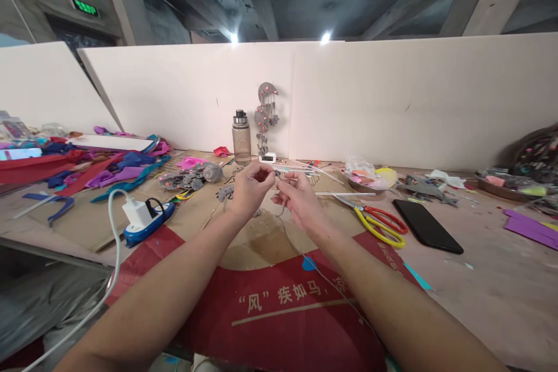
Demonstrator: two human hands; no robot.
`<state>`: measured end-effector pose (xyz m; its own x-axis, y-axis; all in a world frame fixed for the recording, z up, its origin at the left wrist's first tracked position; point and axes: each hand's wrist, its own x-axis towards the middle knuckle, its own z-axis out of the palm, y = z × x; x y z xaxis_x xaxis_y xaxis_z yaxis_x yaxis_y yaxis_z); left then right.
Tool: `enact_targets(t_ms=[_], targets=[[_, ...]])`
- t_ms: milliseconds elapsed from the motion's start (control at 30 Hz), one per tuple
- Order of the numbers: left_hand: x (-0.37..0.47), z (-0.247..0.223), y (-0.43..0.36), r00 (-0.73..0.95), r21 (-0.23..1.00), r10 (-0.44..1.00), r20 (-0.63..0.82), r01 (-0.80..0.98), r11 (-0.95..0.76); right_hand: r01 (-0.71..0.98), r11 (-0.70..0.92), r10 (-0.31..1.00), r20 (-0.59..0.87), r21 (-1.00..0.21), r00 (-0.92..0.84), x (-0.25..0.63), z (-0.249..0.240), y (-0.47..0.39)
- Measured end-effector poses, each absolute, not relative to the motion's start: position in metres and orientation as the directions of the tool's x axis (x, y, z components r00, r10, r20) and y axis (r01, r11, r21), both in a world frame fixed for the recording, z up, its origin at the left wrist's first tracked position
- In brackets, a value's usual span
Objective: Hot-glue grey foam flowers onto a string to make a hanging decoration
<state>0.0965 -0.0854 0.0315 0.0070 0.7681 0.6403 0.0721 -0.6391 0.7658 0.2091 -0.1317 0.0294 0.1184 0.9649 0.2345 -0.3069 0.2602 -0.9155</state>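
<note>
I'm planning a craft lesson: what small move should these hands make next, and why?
Probably the right hand should gently take up slack in the thin cord: it trails loosely over the red cardboard while the left hand pinches close by.

- Left hand (251,187) and right hand (300,197) nearly meet, their fingertips apparently pinching a tiny grey bit (278,174).
- Cord (335,288) trails below the fingers.
- Bottle (242,142) stands beyond the fingers, slightly left.
- Scissors (358,216) and phone (427,225) lie right of the fingers, phone farther out.

head camera | forward, downward | hands (251,190) near | white partition (392,93) farther
</note>
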Motion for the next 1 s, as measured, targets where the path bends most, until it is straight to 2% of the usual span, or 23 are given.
enact_targets(t_ms=[167,300,600,767,900,1000], targets=[[0.101,0.026,-0.08,0.052,0.832,0.831,0.555,-0.066,-0.551,-0.134,0.331,0.933,0.303,-0.934,0.193,0.215,0.024,-0.126],[0.105,0.024,-0.081,0.083,0.855,0.857,0.509,-0.166,-0.492,-0.059,0.355,0.905,0.327,-0.933,0.273,0.218,0.02,-0.12],[0.107,0.027,-0.086,0.123,0.878,0.895,0.43,-0.287,-0.383,-0.055,0.327,0.9,0.293,-0.944,0.324,0.221,0.022,-0.123],[0.107,0.031,-0.09,0.176,0.882,0.904,0.39,-0.354,-0.312,-0.124,0.316,0.908,0.262,-0.941,0.326,0.221,0.026,-0.125],[0.107,0.033,-0.091,0.26,0.882,0.901,0.346,-0.417,-0.219,-0.184,0.272,0.945,0.226,-0.945,0.235,0.225,0.03,-0.126],[0.104,0.034,-0.089,0.368,0.912,0.888,0.277,-0.391,-0.122,-0.183,0.255,0.948,0.209,-0.949,0.238,0.23,0.032,-0.126]])
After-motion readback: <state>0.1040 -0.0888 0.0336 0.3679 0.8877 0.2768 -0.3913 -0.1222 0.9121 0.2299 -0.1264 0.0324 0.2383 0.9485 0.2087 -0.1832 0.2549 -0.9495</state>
